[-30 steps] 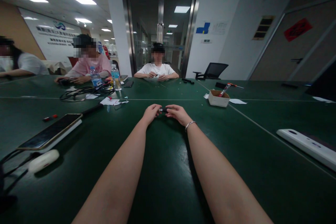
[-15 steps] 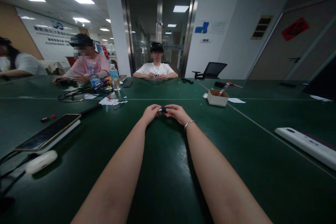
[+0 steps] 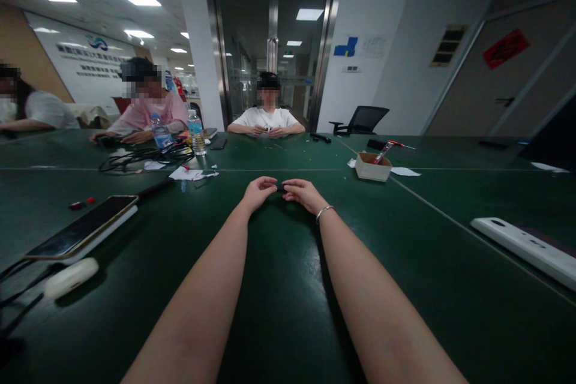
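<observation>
Over the green table point(image 3: 279, 288), my two hands meet near the middle of the view. A small dark object point(image 3: 280, 188) lies between their fingertips, too small to name. My right hand point(image 3: 305, 193) is closed on its right end, and a silver bracelet point(image 3: 324, 213) circles that wrist. At the object's left end, my left hand point(image 3: 261, 192) has bent fingers close to it; whether they grip it cannot be made out.
A small box point(image 3: 373, 168) with a pen-like item stands beyond my right hand. Left lie a phone point(image 3: 85, 225), a white oval device point(image 3: 71, 278), cables point(image 3: 135, 159) and bottles point(image 3: 197, 132). A white device point(image 3: 526, 246) lies right. Several people sit at the table.
My left hand's fingers have shifted slightly, and the silvery part seen between the hands earlier is now mostly hidden. My right hand stays nearly in place.
</observation>
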`<state>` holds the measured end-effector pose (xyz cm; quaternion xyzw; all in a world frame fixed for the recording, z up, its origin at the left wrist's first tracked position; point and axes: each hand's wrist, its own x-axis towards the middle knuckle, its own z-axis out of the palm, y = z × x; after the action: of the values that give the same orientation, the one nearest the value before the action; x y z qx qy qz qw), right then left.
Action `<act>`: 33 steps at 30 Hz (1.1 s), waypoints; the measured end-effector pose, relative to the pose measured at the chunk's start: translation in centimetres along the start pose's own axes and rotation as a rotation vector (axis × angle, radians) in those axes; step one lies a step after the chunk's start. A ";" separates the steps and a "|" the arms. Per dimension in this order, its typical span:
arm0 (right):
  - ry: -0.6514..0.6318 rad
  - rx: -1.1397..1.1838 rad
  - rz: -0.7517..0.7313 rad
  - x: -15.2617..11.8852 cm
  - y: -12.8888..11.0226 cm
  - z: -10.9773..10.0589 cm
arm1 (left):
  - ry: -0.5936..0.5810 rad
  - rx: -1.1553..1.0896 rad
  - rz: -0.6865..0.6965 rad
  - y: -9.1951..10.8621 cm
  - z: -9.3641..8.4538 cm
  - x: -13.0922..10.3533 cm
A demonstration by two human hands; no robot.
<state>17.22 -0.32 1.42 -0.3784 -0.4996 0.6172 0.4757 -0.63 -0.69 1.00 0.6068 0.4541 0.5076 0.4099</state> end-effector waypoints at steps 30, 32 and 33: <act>-0.061 -0.059 -0.035 0.1 -0.2 -0.1 | 0.057 -0.067 -0.044 -0.6 -0.5 0.3; -0.059 -0.106 0.019 0.2 -0.2 0.0 | 0.056 -0.057 -0.040 -0.5 -0.5 0.2; -0.059 -0.132 0.030 0.2 -0.2 0.1 | 0.057 -0.048 -0.039 -0.4 -0.5 0.2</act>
<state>17.10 -0.11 1.65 -0.3978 -0.5475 0.6008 0.4255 -1.16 -0.35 0.71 0.5731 0.4651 0.5274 0.4207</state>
